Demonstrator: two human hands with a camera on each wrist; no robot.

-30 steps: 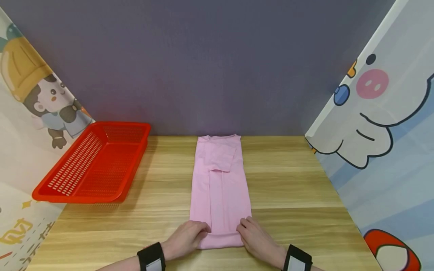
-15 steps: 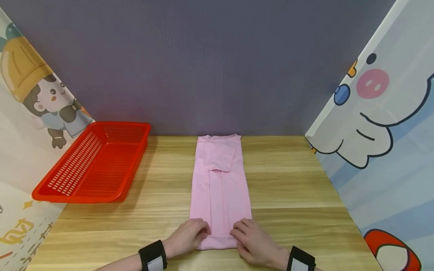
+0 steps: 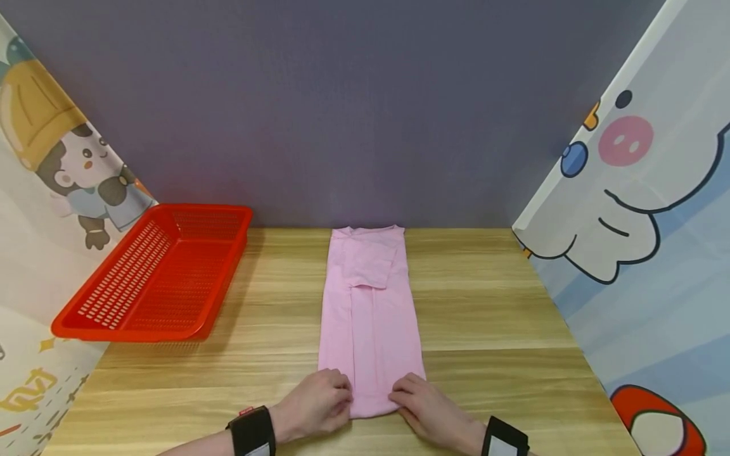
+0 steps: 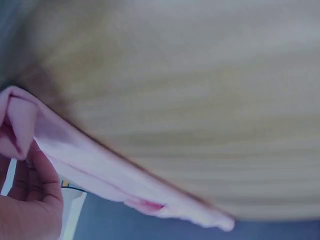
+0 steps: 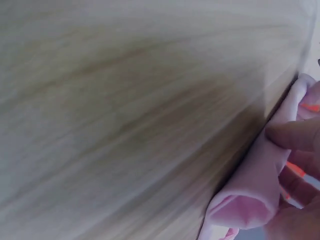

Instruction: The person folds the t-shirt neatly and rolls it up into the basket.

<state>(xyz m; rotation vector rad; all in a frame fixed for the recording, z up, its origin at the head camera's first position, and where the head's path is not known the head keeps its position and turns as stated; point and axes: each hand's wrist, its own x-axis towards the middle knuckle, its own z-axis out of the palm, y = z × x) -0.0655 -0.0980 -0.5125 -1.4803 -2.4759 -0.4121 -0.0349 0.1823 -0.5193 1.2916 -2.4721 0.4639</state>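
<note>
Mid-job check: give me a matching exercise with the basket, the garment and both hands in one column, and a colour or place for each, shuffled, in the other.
Things:
1. Basket
2. Garment
3. Left hand
4. Right hand

Colours and places:
A. At the garment's near edge, on the person's right
B. Pink, laid lengthwise on the table
C. At the garment's near edge, on the person's left
D. Red, with a pattern of holes

Pairs: 1-D, 2-B, 3-C, 4-A
</note>
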